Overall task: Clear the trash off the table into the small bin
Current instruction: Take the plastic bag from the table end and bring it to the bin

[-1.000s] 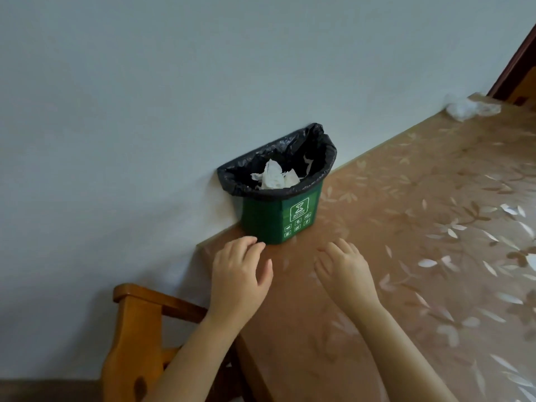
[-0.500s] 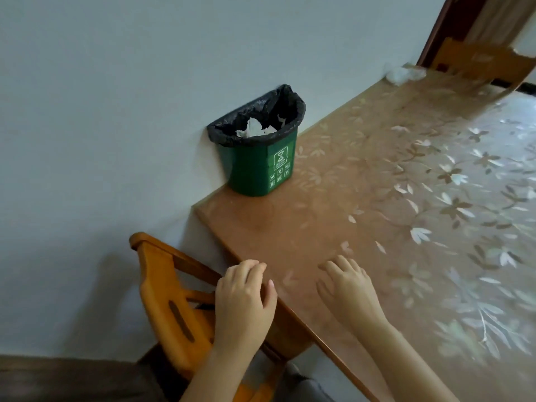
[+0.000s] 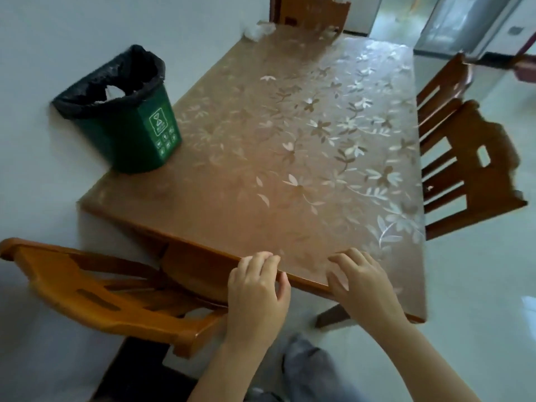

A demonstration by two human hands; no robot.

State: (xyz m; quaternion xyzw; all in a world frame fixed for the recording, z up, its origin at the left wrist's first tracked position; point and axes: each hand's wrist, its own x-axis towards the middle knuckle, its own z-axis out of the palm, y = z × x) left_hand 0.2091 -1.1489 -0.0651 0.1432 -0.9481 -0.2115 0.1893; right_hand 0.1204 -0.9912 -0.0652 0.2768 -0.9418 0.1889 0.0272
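- The left hand (image 3: 256,288) is resting on the near edge of the brown wooden table with the shiny flower cover (image 3: 261,227), its fingers bending softly over the edge. It is holding nothing.
- And the other one?
- The right hand (image 3: 358,281) is lying just beside it on the table top. Its fingers are hanging loose too, gripping nothing.
- Where is the bin sitting?
- The small green plastic bin (image 3: 136,140) is standing on the table's left corner, touching the white wall (image 3: 43,39), well apart from both hands. A black plastic bag (image 3: 87,100) is lining it.
- Is anything lying inside?
- Yes, some white crumpled paper (image 3: 113,91) is showing in the bag. So I am thinking part of the job is done.
- Is anything waiting?
- I am guessing yes. A white crumpled wad (image 3: 259,31) is lying at the far end of the table, by the wall. It is looking blurry, maybe tissue, but I am not telling for sure.
- So what is left?
- That wad is needing to be picked up and dropped in the bin. I am seeing no other trash on the top.
- Are chairs standing around?
- An orange wooden chair (image 3: 101,291) is standing by the left hand, and dark brown wooden chairs (image 3: 464,169) are standing along the right side.
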